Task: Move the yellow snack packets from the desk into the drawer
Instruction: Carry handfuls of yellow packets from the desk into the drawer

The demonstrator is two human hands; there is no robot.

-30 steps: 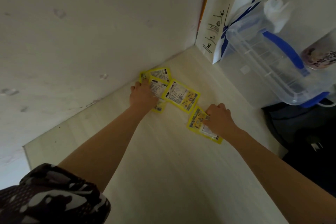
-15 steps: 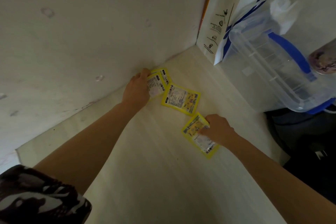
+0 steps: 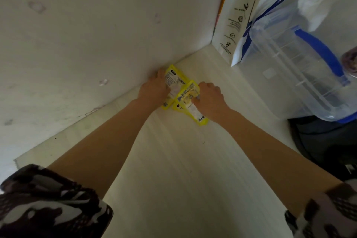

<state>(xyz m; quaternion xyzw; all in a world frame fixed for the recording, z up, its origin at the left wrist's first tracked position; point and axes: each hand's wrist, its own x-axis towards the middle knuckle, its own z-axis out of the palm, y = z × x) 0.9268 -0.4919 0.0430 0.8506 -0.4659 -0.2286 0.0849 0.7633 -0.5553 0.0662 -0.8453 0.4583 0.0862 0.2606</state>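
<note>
Both hands gather the flat yellow plastic snack packets (image 3: 182, 92) into one overlapping pile on the pale wooden table (image 3: 173, 170) beside the wall. The left hand (image 3: 154, 89) and right hand (image 3: 209, 97) each pinch packets in a closed grip. Next, I judge, comes lifting them toward the drawer, which is out of sight.

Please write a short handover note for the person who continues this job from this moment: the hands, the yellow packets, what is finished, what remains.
Left hand: grips the yellow packets lying by the wall.
Right hand: pinches another packet, which overlaps the left pile.
All packets in view are bunched in one pile on the desk, near the corner.
Done: none is in the drawer yet; the drawer is not in view.
Left: gather the pile into one grip, lift it, carry it to the drawer and put it in.
Nearby: a white paper bag and a clear plastic box at the right.
</note>
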